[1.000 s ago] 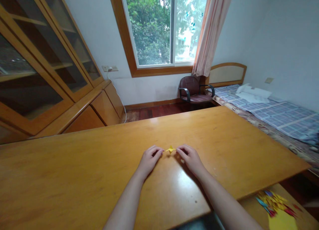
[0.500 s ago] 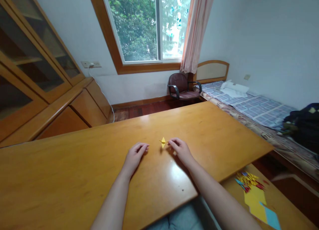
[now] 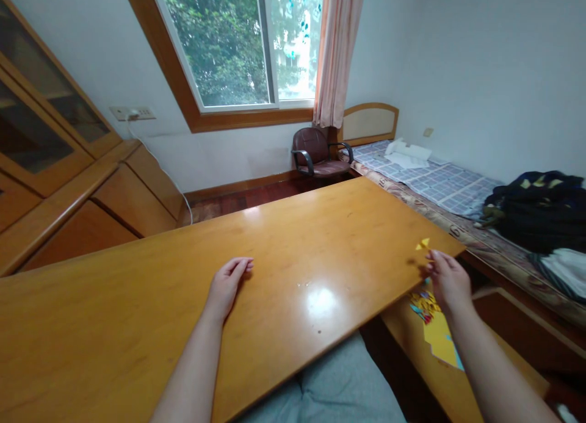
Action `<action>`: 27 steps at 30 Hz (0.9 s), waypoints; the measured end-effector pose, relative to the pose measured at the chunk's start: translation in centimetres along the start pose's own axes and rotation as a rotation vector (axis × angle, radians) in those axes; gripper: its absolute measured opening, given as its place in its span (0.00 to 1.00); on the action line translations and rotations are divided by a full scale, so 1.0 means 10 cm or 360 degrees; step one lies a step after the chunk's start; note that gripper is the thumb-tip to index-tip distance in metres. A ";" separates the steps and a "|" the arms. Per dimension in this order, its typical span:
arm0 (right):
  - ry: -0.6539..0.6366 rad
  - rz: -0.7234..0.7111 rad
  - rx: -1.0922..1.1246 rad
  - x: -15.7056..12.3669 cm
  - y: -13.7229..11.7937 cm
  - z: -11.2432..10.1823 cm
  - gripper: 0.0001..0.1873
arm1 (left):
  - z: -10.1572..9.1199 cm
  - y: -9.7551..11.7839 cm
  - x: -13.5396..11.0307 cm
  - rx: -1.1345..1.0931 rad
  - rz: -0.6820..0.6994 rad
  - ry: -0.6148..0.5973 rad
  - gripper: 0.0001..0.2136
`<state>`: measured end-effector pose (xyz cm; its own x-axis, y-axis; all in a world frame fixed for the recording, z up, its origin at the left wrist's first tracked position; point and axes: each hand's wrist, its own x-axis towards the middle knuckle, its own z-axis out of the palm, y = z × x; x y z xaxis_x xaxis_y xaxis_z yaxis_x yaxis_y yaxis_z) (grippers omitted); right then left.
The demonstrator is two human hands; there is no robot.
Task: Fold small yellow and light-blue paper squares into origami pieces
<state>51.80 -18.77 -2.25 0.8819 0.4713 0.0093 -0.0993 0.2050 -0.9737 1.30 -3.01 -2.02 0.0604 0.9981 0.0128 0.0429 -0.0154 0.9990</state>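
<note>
Pinched in the fingertips of my right hand is a small folded yellow paper crane. That hand is out over the right edge of the wooden table, with the crane raised just above the tabletop's corner. My left hand rests on the table left of the middle, its fingers curled together, and nothing shows in them. Below the right hand, on a lower wooden surface, lies a pile of small folded paper pieces in yellow, red and blue, partly hidden by the tabletop and hand.
Yellow paper sheets lie beside the pile on the lower surface, a light-blue one partly under my forearm. Beyond the table stand a brown armchair and a bed with a dark bag. A wooden cabinet is at the left.
My right hand has carried the yellow crane from the table's middle to its right edge. The view has turned right; my left hand stays resting on the table.
</note>
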 end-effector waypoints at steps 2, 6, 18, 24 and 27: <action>0.0280 -0.0062 0.0085 0.14 -0.04 -0.37 0.18 | 0.00 0.01 0.00 0.0024 0.0004 0.0001 0.22; 0.0426 -0.0027 0.0172 0.27 -0.08 -0.75 0.10 | 0.01 0.02 -0.01 0.0036 0.0003 0.0014 0.22; 0.0768 0.0281 -0.0167 0.32 0.52 -1.03 0.11 | -0.02 -0.05 0.02 0.0045 -0.0006 0.0031 0.22; 0.0571 0.0489 -0.0475 0.34 0.93 -1.11 0.12 | -0.02 -0.05 0.03 0.0036 -0.0008 0.0036 0.21; 0.0462 0.0523 -0.0686 0.30 1.08 -1.24 0.10 | -0.03 -0.05 0.03 0.0051 0.0005 0.0038 0.21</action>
<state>59.13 -25.78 -15.56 0.9322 0.1855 -0.3107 -0.2459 -0.3052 -0.9200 1.01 -2.72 -2.49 0.0368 0.9992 0.0175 0.0746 -0.0202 0.9970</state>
